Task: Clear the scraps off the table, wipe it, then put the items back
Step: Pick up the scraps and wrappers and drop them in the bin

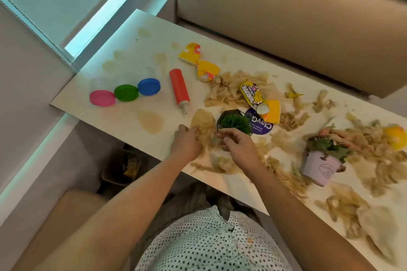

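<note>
Beige paper scraps [231, 92] lie scattered over the white table [123, 116], thickest from the middle to the right. My left hand [186, 141] rests on a pale scrap [203, 121] near the front edge, fingers curled onto it. My right hand [234, 141] is right beside it, fingers bent at the near side of a small black pot with a green plant [234, 121]; whether it grips the pot is unclear. Yellow snack wrappers [253, 94] lie among the scraps.
Pink [102, 98], green [126, 93] and blue lids [149, 86] and a red bottle [179, 90] lie at left. A purple clay lid [262, 127], a pale flower bucket [319, 167] and a yellow toy [396, 136] sit right. A bin [123, 167] stands under the table; beige sofa [286, 17] behind.
</note>
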`<state>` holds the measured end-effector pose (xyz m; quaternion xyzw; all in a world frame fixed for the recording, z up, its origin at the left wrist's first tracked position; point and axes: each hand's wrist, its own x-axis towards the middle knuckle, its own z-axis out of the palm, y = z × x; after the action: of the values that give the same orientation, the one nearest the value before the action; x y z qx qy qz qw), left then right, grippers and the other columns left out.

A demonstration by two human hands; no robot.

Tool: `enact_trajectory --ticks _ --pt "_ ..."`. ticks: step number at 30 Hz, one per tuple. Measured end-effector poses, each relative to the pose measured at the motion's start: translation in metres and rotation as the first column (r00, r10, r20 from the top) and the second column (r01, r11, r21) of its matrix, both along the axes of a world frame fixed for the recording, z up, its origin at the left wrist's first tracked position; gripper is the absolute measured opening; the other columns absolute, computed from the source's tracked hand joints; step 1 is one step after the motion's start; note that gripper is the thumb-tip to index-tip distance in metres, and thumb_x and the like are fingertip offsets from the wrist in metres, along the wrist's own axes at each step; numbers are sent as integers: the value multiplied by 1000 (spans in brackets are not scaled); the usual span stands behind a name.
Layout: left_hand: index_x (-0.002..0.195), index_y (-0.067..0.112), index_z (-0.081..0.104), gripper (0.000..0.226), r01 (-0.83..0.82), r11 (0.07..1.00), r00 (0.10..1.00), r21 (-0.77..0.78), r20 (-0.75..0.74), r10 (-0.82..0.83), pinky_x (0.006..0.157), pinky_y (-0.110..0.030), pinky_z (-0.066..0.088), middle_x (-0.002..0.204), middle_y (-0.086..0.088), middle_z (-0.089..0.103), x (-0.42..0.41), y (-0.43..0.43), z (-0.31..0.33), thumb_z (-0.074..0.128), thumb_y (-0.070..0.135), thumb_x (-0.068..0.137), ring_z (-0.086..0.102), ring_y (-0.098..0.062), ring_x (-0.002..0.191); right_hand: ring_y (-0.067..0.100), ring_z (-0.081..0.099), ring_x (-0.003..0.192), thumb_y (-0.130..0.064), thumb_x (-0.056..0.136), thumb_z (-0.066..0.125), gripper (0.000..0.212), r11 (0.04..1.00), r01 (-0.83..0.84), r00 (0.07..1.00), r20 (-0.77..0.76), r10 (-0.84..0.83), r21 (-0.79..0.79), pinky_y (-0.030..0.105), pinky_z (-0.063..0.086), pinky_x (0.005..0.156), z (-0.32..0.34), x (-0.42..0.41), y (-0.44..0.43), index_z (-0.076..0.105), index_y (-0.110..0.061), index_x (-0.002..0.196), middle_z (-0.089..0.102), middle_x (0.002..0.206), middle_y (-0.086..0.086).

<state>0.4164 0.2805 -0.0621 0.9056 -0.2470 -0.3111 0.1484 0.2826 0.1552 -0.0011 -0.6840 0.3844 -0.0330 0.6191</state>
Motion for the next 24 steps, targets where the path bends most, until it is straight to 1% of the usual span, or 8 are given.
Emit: enact_trajectory --ticks 3,8,14,16,18,21,23,24 --pt "145 33 48 53 42 995 996 95 75 -49 87 -46 55 129 -6 39 -12 -1 -9 64 30 95 47 -29 116 11 71 97 -7 102 52 27 1000 0 1000 18 0 6 31 58 84 0 -20 -12 71 -23 113 76 107 -7" --pt "127 21 63 31 12 992 989 127 148 -31 80 -45 54 117 -6 48 -25 8 -12 53 21 97 50 -30 108 11 71 96 -9 102 52 26 999 -44 998 43 43 17 30 58 81 1 -35 -20 71 -23 112 75 107 -6" --pt "114 19 66 19 -129 978 967 -166 196 161 85 -40 51 107 0 61 -24 20 6 54 18 99 58 -26 102 12 69 95 -4 100 50 29 982 -179 983 32 182 -64 38 60 86 7 -22 -18 69 -20 116 73 109 -6" --pt "108 24 66 13 -143 956 958 -257 208 199 84 -40 52 103 5 62 -22 26 16 58 20 98 58 -23 98 12 67 94 -3 98 52 34 954 -245 968 15 251 -174 38 58 88 8 -12 -17 67 -23 121 67 115 -7" --pt "106 26 66 11 -112 942 951 -316 242 194 82 -38 51 100 10 60 -20 33 27 61 20 98 57 -20 96 11 62 91 -3 95 54 42 888 -311 945 -13 327 -339 34 54 90 9 -2 -14 62 -24 131 53 126 -5" --pt "109 23 68 15 -30 910 945 -414 284 160 83 -35 50 99 12 60 -24 42 46 66 16 96 58 -18 95 13 58 89 -1 92 56 61 766 -412 894 -57 444 -494 33 51 89 14 11 -12 45 -27 146 27 147 0" --pt "109 21 69 17 -9 871 948 -492 273 164 83 -35 51 101 10 64 -27 44 57 68 12 94 61 -16 95 15 55 106 -2 91 61 70 684 -475 859 -122 498 -554 32 49 91 16 19 -13 38 -29 151 16 157 3" --pt "110 20 69 19 -26 851 951 -525 250 183 83 -34 53 103 8 66 -28 45 61 69 11 94 61 -13 94 18 51 114 -4 90 64 69 665 -484 852 -131 508 -569 33 48 93 16 23 -14 39 -27 151 19 156 6"
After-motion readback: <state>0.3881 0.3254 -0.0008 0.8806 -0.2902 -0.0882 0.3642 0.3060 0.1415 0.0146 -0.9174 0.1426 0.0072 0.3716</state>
